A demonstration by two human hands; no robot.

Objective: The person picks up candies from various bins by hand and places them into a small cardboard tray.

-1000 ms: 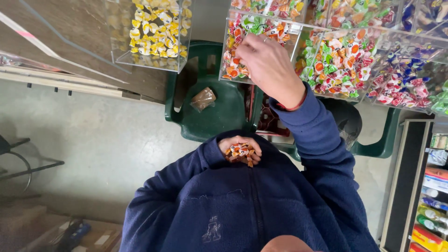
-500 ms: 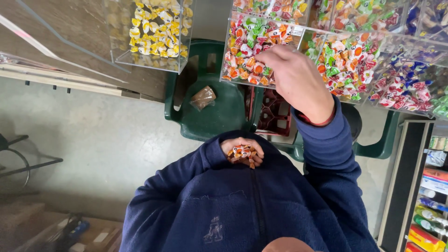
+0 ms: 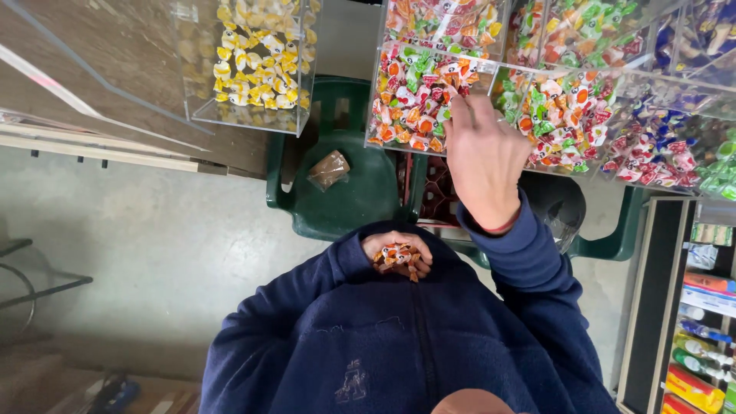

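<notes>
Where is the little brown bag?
In the head view, the little brown bag lies on the seat of the green plastic chair, left of the right hand and below the clear bin of yellow sweets.

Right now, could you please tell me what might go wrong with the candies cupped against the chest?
The left hand is heaped with orange-and-white wrapped candies; some sit at the palm's edge and could drop onto the green plastic chair or grey floor. The right hand, reaching at the clear acrylic bin, might knock sweets out.
</notes>
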